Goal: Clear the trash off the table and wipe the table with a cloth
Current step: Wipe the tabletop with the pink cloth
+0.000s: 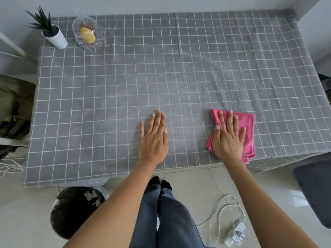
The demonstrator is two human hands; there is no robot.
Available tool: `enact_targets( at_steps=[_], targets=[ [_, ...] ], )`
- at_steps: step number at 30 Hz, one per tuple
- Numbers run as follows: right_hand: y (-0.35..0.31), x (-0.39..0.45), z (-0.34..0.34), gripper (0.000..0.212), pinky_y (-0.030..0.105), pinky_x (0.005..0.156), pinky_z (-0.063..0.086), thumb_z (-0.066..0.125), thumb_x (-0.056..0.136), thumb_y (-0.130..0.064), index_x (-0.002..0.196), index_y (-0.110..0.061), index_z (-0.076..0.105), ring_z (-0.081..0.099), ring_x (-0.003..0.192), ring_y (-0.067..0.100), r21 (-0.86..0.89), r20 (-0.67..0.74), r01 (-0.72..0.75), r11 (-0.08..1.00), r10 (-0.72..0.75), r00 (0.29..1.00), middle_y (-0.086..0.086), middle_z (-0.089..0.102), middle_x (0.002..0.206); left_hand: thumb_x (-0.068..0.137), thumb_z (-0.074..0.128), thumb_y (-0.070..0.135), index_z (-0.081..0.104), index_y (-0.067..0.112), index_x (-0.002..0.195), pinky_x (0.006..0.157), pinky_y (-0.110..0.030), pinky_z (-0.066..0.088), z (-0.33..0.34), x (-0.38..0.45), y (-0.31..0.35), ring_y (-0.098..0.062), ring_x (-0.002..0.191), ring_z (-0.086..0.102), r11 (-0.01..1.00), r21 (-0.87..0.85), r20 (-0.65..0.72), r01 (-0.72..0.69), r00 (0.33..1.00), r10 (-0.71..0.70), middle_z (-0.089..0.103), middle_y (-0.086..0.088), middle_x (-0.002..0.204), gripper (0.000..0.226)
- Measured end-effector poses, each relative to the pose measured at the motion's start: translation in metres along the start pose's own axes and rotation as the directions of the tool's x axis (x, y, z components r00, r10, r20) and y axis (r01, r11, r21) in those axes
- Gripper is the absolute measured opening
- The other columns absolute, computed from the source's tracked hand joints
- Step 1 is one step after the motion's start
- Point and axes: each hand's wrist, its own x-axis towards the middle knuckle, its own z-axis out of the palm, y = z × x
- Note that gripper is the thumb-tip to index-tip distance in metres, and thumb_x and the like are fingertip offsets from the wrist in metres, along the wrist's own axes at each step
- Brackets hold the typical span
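A table [125, 72] covered with a grey checked cloth fills the view. My right hand [228, 138] lies flat, fingers spread, on a folded pink cloth [248, 129] near the table's front right edge. My left hand [154, 138] rests flat and open on the bare tablecloth near the front middle, holding nothing. A bin lined with a black bag [75, 212] stands on the floor below the table's front left edge, with crumpled white paper inside.
A potted plant in a white pot [55, 37] and a glass dish [88, 33] holding a yellow item stand at the far left corner. A white power strip [236, 233] with cables lies on the floor at right. A dark chair seat [315, 190] is at the right.
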Motion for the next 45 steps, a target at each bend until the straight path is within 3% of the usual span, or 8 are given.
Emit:
enact_targets(
  at_steps=[2, 6, 10, 21, 31, 37, 41, 45],
  targets=[
    [-0.02, -0.007, 0.003, 0.056, 0.048, 0.116, -0.012, -0.004, 0.095, -0.049, 0.149, -0.039, -0.011, -0.018, 0.145, 0.016, -0.009, 0.018, 0.015, 1.0, -0.015, 1.0, -0.007, -0.018, 0.158, 0.1, 0.009, 0.031, 0.002, 0.016, 0.152, 0.119, -0.05, 0.003, 0.0, 0.0, 0.001, -0.015, 0.147, -0.003, 1.0, -0.001, 0.0, -0.002, 1.0, 0.002, -0.001, 0.002, 0.159, 0.055],
    [-0.072, -0.038, 0.022, 0.054, 0.045, 0.116, -0.015, -0.002, 0.097, -0.048, 0.15, -0.041, -0.006, -0.02, 0.144, 0.013, -0.014, 0.063, 0.264, 0.964, -0.263, 0.963, -0.01, -0.015, 0.158, 0.099, 0.012, 0.031, 0.005, 0.015, 0.152, 0.119, -0.049, 0.003, 0.0, 0.001, -0.001, -0.015, 0.147, -0.001, 1.0, -0.008, -0.006, -0.012, 1.0, 0.012, 0.002, 0.001, 0.159, 0.055],
    [-0.063, -0.042, 0.026, 0.051, 0.042, 0.118, -0.009, 0.006, 0.1, -0.045, 0.15, -0.042, 0.001, -0.013, 0.145, 0.007, -0.043, 0.05, 0.375, 0.926, -0.372, 0.927, -0.014, -0.007, 0.159, 0.1, 0.013, 0.03, 0.005, 0.015, 0.152, 0.119, -0.048, 0.0, 0.0, 0.0, -0.002, -0.014, 0.147, -0.001, 0.999, -0.024, -0.003, -0.027, 1.0, 0.027, 0.001, 0.002, 0.159, 0.055],
    [0.0, -0.001, 0.0, 0.053, 0.047, 0.118, -0.01, -0.002, 0.095, -0.048, 0.147, -0.044, -0.012, -0.018, 0.144, 0.01, -0.025, 0.009, 0.037, 0.999, -0.036, 0.999, -0.011, -0.016, 0.158, 0.1, 0.009, 0.031, 0.003, 0.016, 0.152, 0.119, -0.048, -0.001, -0.002, 0.001, -0.002, -0.015, 0.147, -0.002, 1.0, -0.012, 0.011, -0.009, 1.0, 0.009, -0.001, 0.003, 0.159, 0.054],
    [-0.037, -0.034, 0.018, 0.051, 0.044, 0.118, -0.008, 0.008, 0.101, -0.044, 0.151, -0.04, 0.003, -0.011, 0.146, 0.01, -0.05, 0.06, 0.423, 0.905, -0.42, 0.906, -0.011, -0.005, 0.159, 0.1, 0.009, 0.031, 0.001, 0.017, 0.152, 0.119, -0.047, -0.002, -0.003, 0.002, -0.001, -0.013, 0.147, -0.004, 0.999, 0.033, 0.025, 0.001, 1.0, -0.002, -0.002, 0.004, 0.159, 0.054],
    [0.031, 0.004, -0.01, 0.054, 0.045, 0.118, -0.009, -0.003, 0.095, -0.048, 0.149, -0.042, -0.006, -0.016, 0.145, 0.012, -0.023, 0.018, 0.14, 0.99, -0.139, 0.99, -0.011, -0.01, 0.159, 0.1, 0.008, 0.032, 0.003, 0.017, 0.152, 0.119, -0.048, 0.001, -0.003, 0.0, -0.001, -0.013, 0.147, -0.002, 0.999, 0.046, 0.04, 0.004, 0.999, -0.006, -0.001, 0.003, 0.159, 0.054],
    [0.025, 0.003, -0.008, 0.055, 0.047, 0.117, -0.012, -0.004, 0.095, -0.048, 0.149, -0.04, -0.01, -0.019, 0.144, 0.012, 0.018, 0.001, 0.029, 0.999, -0.029, 1.0, -0.009, -0.015, 0.158, 0.099, 0.004, 0.035, 0.002, 0.018, 0.152, 0.119, -0.044, -0.006, -0.004, 0.001, 0.001, -0.013, 0.147, -0.005, 0.999, 0.045, 0.06, 0.009, 0.998, -0.012, -0.003, 0.004, 0.159, 0.055],
    [-0.025, -0.008, 0.002, 0.053, 0.048, 0.116, -0.014, 0.002, 0.098, -0.045, 0.15, -0.039, -0.008, -0.022, 0.143, 0.013, 0.088, 0.022, 0.113, 0.99, -0.115, 0.993, -0.009, -0.017, 0.158, 0.098, 0.004, 0.035, 0.003, 0.019, 0.151, 0.118, -0.043, -0.008, -0.006, 0.003, 0.002, -0.011, 0.146, -0.006, 1.0, 0.015, 0.054, 0.01, 0.998, -0.011, -0.004, 0.006, 0.159, 0.056]
  ],
)
